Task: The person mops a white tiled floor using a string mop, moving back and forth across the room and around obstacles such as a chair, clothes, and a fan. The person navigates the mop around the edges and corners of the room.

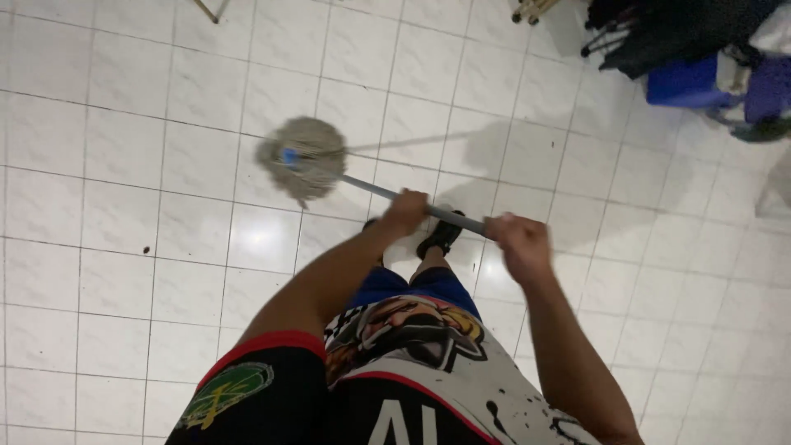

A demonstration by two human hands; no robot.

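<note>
Your left hand and right hand both have fingers curled tight around the grey mop handle. The mop head (grey strings, blue collar) rests on the white tiled floor ahead-left. Open tiles lie left; dark clutter crowds the upper right corner.

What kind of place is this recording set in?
Probably a room in a home: white tiled floor, a mop held in both hands, and dark clothes piled on a blue seat in the corner.

Mop head motion-blurred; mop handle hidden inside both fists; dark clutter cut off at top-right edge.
</note>
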